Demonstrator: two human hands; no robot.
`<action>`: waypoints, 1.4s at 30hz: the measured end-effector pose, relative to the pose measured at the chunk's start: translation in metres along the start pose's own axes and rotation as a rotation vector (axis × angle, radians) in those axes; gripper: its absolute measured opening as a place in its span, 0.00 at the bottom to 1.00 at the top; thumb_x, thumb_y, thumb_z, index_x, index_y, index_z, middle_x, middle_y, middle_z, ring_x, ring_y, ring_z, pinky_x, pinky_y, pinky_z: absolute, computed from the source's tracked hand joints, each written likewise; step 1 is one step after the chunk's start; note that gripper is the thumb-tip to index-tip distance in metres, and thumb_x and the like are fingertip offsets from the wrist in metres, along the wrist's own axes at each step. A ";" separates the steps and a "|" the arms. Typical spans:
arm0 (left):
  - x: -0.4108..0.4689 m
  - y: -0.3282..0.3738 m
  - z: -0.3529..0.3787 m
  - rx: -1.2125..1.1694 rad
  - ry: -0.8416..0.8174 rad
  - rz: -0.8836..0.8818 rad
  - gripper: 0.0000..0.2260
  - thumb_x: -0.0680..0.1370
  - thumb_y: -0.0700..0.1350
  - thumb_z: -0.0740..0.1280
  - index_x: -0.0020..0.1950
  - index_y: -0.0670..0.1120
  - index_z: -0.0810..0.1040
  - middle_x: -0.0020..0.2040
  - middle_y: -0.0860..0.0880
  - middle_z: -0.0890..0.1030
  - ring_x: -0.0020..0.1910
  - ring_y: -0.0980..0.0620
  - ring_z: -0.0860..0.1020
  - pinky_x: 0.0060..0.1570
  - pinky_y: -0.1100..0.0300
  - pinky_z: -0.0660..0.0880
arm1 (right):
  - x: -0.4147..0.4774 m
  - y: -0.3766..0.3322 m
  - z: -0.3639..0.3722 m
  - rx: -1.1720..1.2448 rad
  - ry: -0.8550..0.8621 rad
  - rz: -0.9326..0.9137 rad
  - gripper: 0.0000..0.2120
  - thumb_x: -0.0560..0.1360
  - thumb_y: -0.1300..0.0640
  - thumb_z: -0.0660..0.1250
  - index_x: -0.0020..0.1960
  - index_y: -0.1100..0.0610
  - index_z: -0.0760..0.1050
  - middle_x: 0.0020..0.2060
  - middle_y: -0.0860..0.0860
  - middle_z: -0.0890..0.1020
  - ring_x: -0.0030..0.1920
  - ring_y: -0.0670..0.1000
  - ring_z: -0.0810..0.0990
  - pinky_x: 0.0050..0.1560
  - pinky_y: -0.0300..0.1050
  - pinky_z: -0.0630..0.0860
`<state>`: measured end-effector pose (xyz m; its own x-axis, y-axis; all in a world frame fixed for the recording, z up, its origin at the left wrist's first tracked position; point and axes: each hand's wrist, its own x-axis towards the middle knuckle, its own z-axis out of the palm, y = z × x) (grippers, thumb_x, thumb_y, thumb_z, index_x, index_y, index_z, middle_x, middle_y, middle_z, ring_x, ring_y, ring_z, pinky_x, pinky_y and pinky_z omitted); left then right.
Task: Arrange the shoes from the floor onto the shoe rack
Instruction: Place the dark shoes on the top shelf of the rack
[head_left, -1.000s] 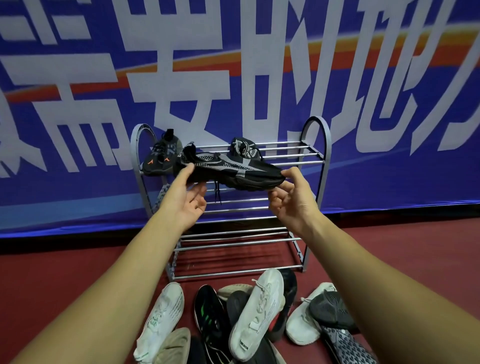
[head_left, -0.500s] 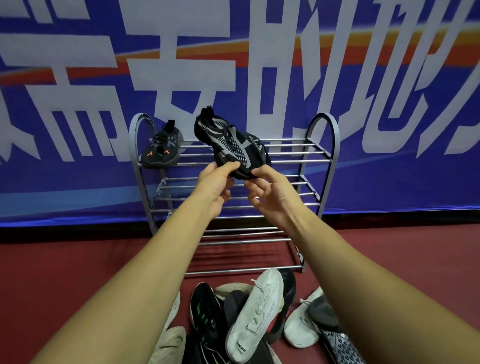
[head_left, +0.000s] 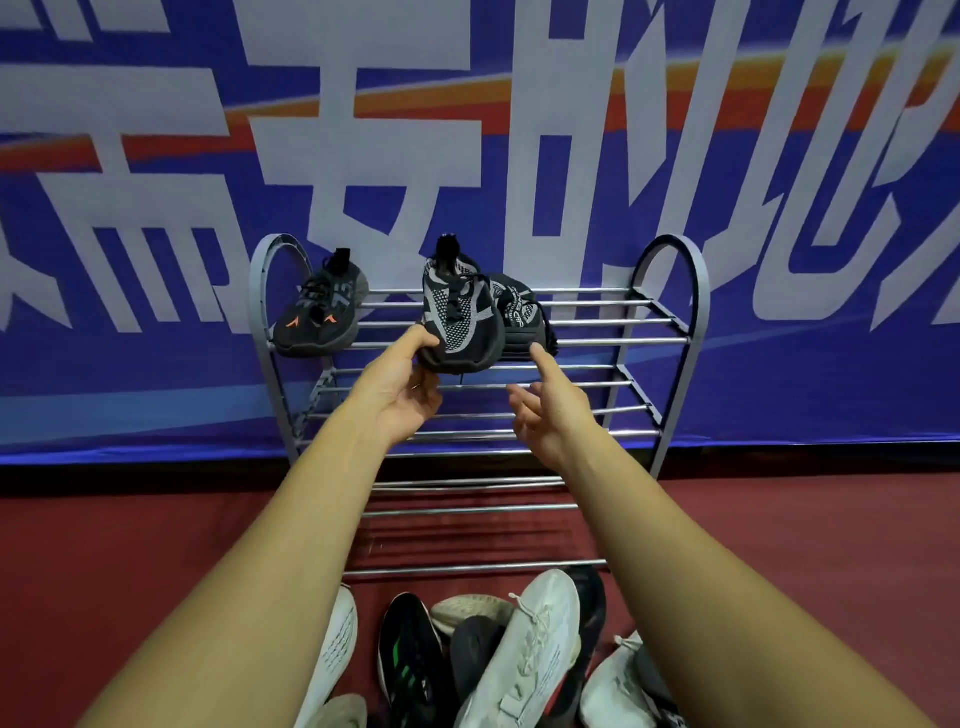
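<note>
Blue banner wall, rack (head_left: 680, 332) in front, shoe pile (head_left: 524, 654) on the red floor.

Black pair (head_left: 467, 322) was sideways in both hands a second ago, now it's toes-out on the top shelf by the orange-marked shoe (head_left: 322, 317). Left hand (head_left: 402, 387) pinches one toe; right hand (head_left: 545, 410) is open, empty, one fingertip at the other toe. Basically placed, pile's next imo.

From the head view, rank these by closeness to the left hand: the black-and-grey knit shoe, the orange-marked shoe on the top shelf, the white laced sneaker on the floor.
1. Black-and-grey knit shoe, its toe at the left hand.
2. Orange-marked shoe, top shelf, far left.
3. White laced sneaker, in the floor pile below.
</note>
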<state>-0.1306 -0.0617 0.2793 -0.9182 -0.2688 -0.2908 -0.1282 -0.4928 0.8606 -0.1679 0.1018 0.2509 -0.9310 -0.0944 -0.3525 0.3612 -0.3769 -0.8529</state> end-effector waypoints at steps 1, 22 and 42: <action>0.003 0.001 -0.001 -0.011 -0.007 -0.005 0.04 0.73 0.44 0.71 0.43 0.47 0.78 0.34 0.50 0.76 0.30 0.55 0.71 0.32 0.62 0.68 | 0.006 0.000 0.000 0.048 -0.007 0.016 0.25 0.74 0.42 0.73 0.60 0.60 0.73 0.51 0.57 0.85 0.33 0.47 0.76 0.32 0.39 0.69; 0.040 -0.004 0.015 -0.068 -0.032 -0.054 0.05 0.75 0.45 0.70 0.46 0.45 0.76 0.38 0.46 0.80 0.34 0.52 0.76 0.32 0.61 0.73 | 0.025 -0.027 -0.020 0.183 -0.107 -0.035 0.09 0.75 0.52 0.71 0.49 0.57 0.78 0.38 0.55 0.84 0.28 0.44 0.70 0.24 0.32 0.63; 0.038 -0.027 0.019 0.089 -0.009 0.048 0.21 0.70 0.61 0.75 0.56 0.49 0.82 0.41 0.51 0.85 0.39 0.54 0.78 0.31 0.62 0.68 | 0.029 -0.017 -0.024 0.031 -0.131 -0.063 0.24 0.72 0.41 0.74 0.60 0.56 0.78 0.48 0.55 0.86 0.28 0.45 0.72 0.33 0.36 0.68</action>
<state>-0.1687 -0.0430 0.2530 -0.9273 -0.2832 -0.2448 -0.1162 -0.4037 0.9075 -0.2002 0.1281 0.2458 -0.9515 -0.1885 -0.2431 0.3015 -0.4144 -0.8587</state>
